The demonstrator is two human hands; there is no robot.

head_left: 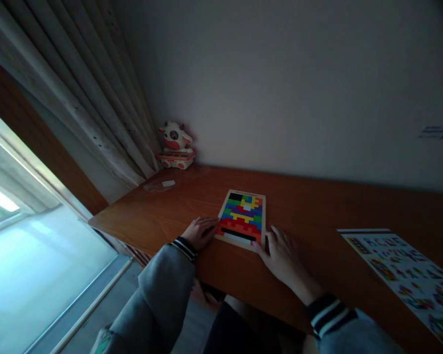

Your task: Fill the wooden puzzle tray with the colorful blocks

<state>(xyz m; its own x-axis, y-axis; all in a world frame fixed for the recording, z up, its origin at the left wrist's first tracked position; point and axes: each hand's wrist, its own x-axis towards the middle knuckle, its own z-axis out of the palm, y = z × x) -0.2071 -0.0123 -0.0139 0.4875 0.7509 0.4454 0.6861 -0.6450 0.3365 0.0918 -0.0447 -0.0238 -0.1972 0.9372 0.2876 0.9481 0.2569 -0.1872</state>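
A wooden block puzzle board [263, 221] lies flat on the table in front of me. Coloured interlocking pieces [239, 212] fill most of its frame; black base shows at the upper left and in a strip near the bottom, and a small white patch is near the upper middle. My left hand [200, 232] rests on the table, its stretched fingers touching the board's left edge. At the lower right corner, my right hand [282, 253] lies with fingers apart and its thumb on the wooden frame. Neither hand is wrapped round a piece.
A printed sheet of colourful shapes [406, 275] lies at the right. A cow-shaped toy [176, 147] stands in the back left corner, near a clear plastic wrapper [158, 187]. Curtains [77, 93] hang at the left; the wall closes off the back.
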